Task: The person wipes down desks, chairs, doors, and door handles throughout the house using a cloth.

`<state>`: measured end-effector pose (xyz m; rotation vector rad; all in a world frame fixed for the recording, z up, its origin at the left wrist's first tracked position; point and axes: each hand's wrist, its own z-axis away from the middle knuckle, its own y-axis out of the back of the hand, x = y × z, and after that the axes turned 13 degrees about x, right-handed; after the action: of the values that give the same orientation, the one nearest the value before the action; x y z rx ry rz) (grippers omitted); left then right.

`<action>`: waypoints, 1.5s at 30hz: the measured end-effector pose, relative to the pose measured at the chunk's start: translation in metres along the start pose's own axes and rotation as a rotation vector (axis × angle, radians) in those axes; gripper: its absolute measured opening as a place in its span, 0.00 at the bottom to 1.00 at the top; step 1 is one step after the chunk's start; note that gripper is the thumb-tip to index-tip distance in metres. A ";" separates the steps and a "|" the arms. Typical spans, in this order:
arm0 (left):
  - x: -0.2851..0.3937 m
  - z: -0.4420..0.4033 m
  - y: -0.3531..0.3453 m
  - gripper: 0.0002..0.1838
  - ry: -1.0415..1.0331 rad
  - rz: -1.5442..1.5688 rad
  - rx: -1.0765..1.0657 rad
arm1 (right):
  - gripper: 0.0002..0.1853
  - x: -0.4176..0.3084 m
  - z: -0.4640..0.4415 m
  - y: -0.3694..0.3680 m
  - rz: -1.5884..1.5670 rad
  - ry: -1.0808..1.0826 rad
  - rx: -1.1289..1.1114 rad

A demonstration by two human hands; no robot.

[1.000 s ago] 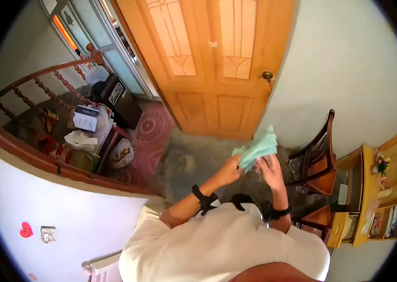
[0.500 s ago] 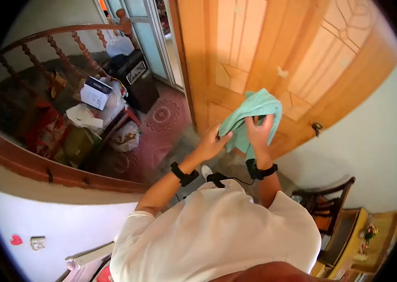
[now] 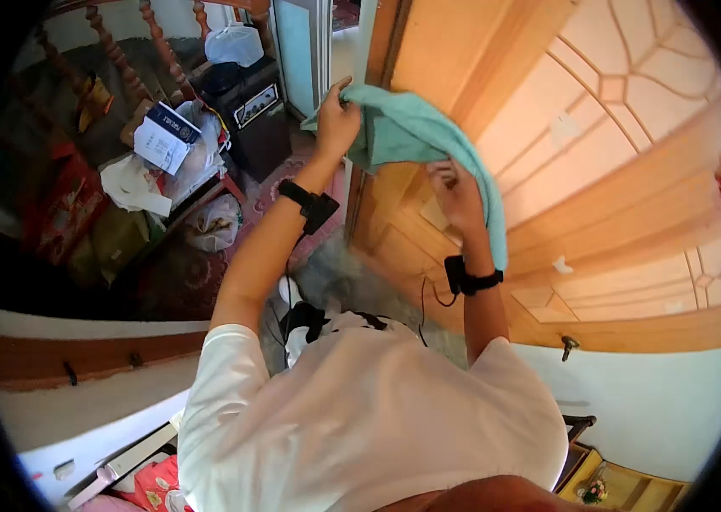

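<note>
A green cloth point(image 3: 416, 124), like a towel, stretches between my two hands in front of the wooden door point(image 3: 480, 94). My left hand point(image 3: 339, 124) is closed on its left end, close to the door's edge. Lower and to the right, my right hand point(image 3: 459, 192) has curled fingers gripping the cloth's underside. One end of the cloth drapes over the outer side of my right forearm. Black bands with small boxes sit on both wrists, with thin cables leading from them.
On the left, a white-and-blue box point(image 3: 166, 141), plastic bags point(image 3: 215, 224) and other clutter lie beside the wooden railing point(image 3: 156, 43). A black appliance point(image 3: 254, 107) stands near the glazed door frame. A door handle point(image 3: 569, 346) juts out at lower right.
Both hands have moved apart, my left hand up and leftward. The cloth, bunched before, is now spread between them. My view has shifted closer to the door.
</note>
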<state>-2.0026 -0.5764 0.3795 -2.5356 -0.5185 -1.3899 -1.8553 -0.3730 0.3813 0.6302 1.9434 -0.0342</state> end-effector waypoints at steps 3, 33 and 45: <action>0.004 -0.027 -0.007 0.29 -0.031 0.126 -0.100 | 0.12 -0.007 -0.024 -0.016 -0.036 -0.085 -0.038; -0.146 -0.131 -0.038 0.35 -0.261 0.479 -0.708 | 0.04 -0.099 -0.113 -0.175 0.505 -0.543 0.747; -0.107 -0.221 -0.111 0.69 -0.049 0.750 -0.670 | 0.06 -0.148 -0.128 -0.148 0.847 -0.162 0.812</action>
<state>-2.2704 -0.5721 0.4088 -2.7362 0.9660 -1.3124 -1.9816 -0.5232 0.5286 1.8735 1.3226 -0.3390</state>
